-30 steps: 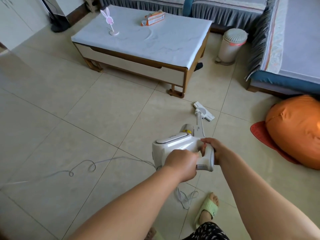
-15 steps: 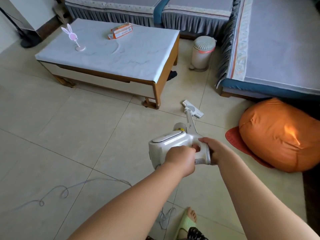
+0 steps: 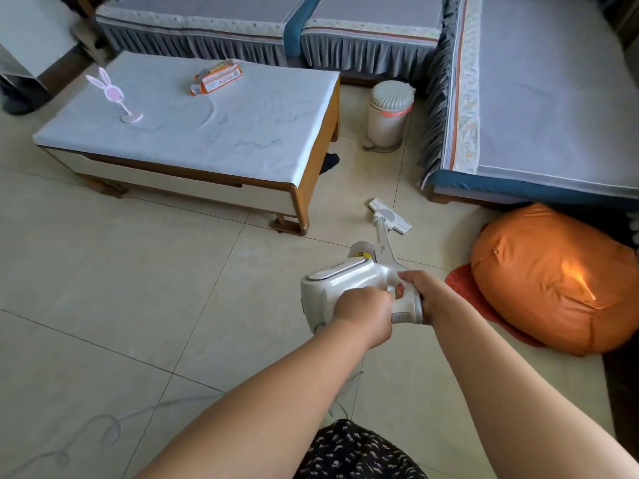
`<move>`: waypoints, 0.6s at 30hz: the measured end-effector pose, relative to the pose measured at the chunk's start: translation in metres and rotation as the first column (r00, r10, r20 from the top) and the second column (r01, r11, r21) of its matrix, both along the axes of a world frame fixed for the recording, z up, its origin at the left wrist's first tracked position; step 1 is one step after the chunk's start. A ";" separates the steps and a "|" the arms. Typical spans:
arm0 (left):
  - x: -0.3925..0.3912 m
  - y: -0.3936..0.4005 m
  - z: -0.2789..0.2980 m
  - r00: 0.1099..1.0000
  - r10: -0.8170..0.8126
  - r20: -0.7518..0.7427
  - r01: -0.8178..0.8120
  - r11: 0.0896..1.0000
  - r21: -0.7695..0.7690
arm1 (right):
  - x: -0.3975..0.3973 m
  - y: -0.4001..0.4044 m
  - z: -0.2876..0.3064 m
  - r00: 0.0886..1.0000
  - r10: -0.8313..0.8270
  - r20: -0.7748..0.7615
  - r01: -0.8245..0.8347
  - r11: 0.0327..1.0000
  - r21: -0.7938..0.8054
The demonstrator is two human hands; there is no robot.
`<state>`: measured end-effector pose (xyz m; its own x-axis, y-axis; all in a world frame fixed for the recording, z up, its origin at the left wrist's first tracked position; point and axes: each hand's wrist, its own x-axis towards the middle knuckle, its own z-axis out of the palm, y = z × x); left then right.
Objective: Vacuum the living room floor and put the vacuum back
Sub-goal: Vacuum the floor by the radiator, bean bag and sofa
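Steering from back here, I see the cord (image 3: 103, 433) as my main worry: it lies in loose loops on the floor (image 3: 145, 281) at lower left and runs back toward the rear of the vacuum (image 3: 349, 288), close to where I stand. If I step or pull backward without looking, I judge it could catch a foot or snag and jerk the machine.

The second risk is ahead. The floor head (image 3: 390, 216) sits on the tiles in the gap between the corner leg of the table (image 3: 297, 188) and the sofa (image 3: 518, 174), with the small lidded bin (image 3: 389, 115) farther on and the orange cushion (image 3: 553, 281) to the right. A hard push could knock the head into the table leg or tip the bin, which looks light. A dark item (image 3: 330, 162) on the floor by the table could clog the intake if swept over.

The vacuum is a white stick type: a rounded body with a grey top panel, a pale dust cup with a yellow label, and a thin wand angling down to the flat head. My left hand (image 3: 363, 312) is curled around the body by the handle; my right hand (image 3: 420, 292) wraps the grip, fingers closed round it.
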<state>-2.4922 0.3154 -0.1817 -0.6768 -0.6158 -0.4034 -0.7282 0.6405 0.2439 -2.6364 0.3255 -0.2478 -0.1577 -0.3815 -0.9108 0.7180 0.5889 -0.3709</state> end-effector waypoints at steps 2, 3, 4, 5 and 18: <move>-0.007 -0.018 -0.003 1.000 -0.010 -0.007 0.010 1.000 -0.016 | -0.007 -0.017 -0.001 1.000 0.002 -0.019 -0.002 1.000 0.013; -0.011 -0.026 -0.004 1.000 -0.018 -0.007 0.017 1.000 -0.023 | -0.011 -0.024 -0.002 1.000 0.006 -0.020 -0.006 1.000 0.019; -0.015 -0.034 -0.005 1.000 -0.027 -0.004 0.027 0.999 -0.030 | -0.015 -0.030 -0.002 1.000 0.013 -0.016 -0.012 1.000 0.018; -0.019 -0.040 -0.006 0.999 -0.037 0.004 0.038 0.999 -0.032 | -0.019 -0.036 -0.003 1.000 0.018 -0.016 -0.018 1.000 0.014; -0.088 -0.106 -0.012 0.997 -0.073 0.013 0.073 0.997 -0.034 | -0.091 -0.093 -0.022 0.998 -0.058 0.026 0.058 0.998 0.003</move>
